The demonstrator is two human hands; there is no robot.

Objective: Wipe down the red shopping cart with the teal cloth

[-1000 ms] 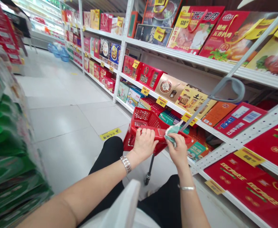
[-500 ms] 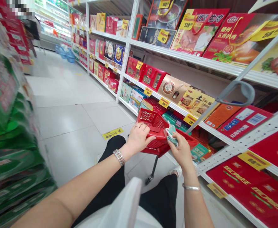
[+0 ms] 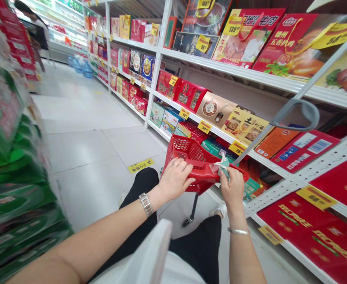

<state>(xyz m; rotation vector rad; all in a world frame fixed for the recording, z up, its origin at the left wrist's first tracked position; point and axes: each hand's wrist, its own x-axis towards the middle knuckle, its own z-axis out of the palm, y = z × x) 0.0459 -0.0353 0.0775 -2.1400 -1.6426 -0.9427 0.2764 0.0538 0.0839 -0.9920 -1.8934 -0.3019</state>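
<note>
Before my knees stands a red plastic shopping basket (image 3: 181, 144) with perforated sides and a castor below. My left hand (image 3: 176, 179) is closed over its near rim, fingers on top and thumb toward me. On the right part of that same rim, my right hand (image 3: 231, 185) pinches a crumpled white and green cloth (image 3: 224, 163) and presses it against the red plastic. Part of the cloth is hidden by my fingers. A grey pole (image 3: 257, 140) with a looped grey grip (image 3: 305, 114) rises beside the basket, to the right.
White shelves (image 3: 235, 67) with boxed foods and yellow price tags run along the right, close to the basket. Stacked green packages (image 3: 19, 221) line the left. A yellow floor sticker (image 3: 141, 165) lies on the tiles. Another person (image 3: 38, 31) is at the far left.
My right hand and the cloth have slid a little to the right along the rim. The basket has shifted slightly. My left hand stays on the rim.
</note>
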